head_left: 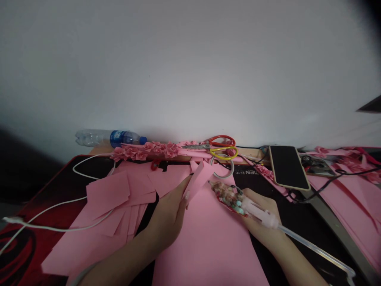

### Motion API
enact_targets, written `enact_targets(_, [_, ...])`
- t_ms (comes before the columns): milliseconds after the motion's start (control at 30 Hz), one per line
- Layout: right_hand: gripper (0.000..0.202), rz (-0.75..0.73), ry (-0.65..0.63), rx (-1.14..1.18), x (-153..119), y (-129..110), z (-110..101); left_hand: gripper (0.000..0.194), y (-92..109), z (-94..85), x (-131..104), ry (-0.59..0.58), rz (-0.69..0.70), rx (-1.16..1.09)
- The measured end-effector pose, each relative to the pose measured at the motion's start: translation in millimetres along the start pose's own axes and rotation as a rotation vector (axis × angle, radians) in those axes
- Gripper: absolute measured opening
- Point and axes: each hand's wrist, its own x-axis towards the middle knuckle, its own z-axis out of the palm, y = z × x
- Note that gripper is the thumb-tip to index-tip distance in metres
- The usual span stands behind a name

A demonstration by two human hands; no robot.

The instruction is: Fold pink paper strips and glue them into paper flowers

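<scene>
My left hand (168, 212) pinches a folded piece of pink paper (200, 180) between thumb and fingers, holding it up over a large pink sheet (205, 246). In my right hand (264, 210) is a glue gun (235, 198) with beads and trinkets stuck over its body. A long clear glue stick (315, 246) juts from its back end. The gun's nozzle points left, close to the folded paper but apart from it. My right fingers are partly hidden behind the gun.
Pink paper squares (108, 194) lie left, crossed by a white cable (65, 229). Along the wall are a plastic bottle (95, 138), paper flowers (160, 150), scissors (223, 152), a tape roll (232, 169) and a phone (288, 167). More pink sheets (342, 202) are right.
</scene>
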Motion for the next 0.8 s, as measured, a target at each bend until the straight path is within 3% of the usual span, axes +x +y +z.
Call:
enact_targets(100, [0.004,-0.031,-0.066,-0.070,6.7,-8.1,-5.3,0.047,-2.5,0.7,-0.1,-0.012,0.033,0.069])
enact_targets(267, [0.012,-0.060,-0.046,-0.111,10.9,-19.3,-5.9,0.048,-4.7,2.0,0.4,-0.031,0.025,0.144])
enact_targets(800, [0.017,-0.154,-0.055,-0.165,12.0,-12.3,-3.3,0.047,-6.3,3.1,1.3,-0.031,0.034,0.187])
